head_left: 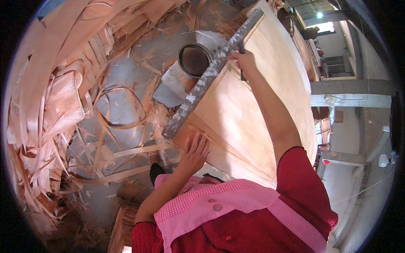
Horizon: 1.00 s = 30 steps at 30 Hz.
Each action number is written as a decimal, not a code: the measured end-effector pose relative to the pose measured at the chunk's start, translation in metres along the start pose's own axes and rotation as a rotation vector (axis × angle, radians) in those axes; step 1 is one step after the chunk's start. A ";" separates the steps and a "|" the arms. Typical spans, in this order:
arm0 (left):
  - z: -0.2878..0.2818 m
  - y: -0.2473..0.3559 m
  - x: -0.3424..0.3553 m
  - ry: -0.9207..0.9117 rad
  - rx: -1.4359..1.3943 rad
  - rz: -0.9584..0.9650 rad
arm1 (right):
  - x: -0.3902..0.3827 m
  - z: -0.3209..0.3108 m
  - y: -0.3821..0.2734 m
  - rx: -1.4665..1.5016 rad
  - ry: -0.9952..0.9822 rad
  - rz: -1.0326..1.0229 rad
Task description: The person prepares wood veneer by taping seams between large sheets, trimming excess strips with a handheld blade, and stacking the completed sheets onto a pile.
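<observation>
Pale, thin wood veneer sheets point(261, 122) spread out before me, with a darker strip at the near left corner. My left hand point(194, 152) lies on that corner, palm down, fingers stretched out and holding nothing. Along the left side of the sheets runs a long grey bar point(211, 71) blotched with white. Farther off, beside the bar, my right hand point(245, 63) is closed around a dark, narrow tool point(241, 48). Its dark ends show on both sides of the fingers, but the grip hides its middle, so its exact kind is unclear.
Large heaps of torn veneer scraps point(50, 109) fill the left side. A round open can point(195, 60) stands just left of the bar. A curled strip point(122, 107) and loose slivers litter the grey floor. Stacked sheets point(298, 46) and concrete beams point(350, 87) are at the right.
</observation>
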<state>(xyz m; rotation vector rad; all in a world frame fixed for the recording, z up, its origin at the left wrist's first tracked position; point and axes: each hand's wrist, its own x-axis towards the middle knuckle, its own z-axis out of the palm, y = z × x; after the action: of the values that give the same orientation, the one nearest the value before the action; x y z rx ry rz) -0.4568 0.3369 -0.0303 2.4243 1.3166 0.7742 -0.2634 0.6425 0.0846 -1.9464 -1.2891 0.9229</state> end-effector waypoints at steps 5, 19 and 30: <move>0.005 -0.006 -0.003 0.027 0.009 0.009 | 0.018 -0.031 0.012 0.021 0.144 0.061; 0.026 -0.014 -0.005 0.055 -0.024 0.130 | -0.149 -0.025 0.100 -0.520 -0.061 -0.489; 0.013 0.012 0.004 -0.100 0.328 0.020 | -0.363 -0.219 0.304 0.244 0.680 0.187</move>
<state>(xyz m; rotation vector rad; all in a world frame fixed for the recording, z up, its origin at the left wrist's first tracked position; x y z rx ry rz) -0.4398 0.3335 -0.0339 2.6886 1.4803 0.4633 -0.0326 0.1767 0.0426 -1.9527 -0.5850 0.4030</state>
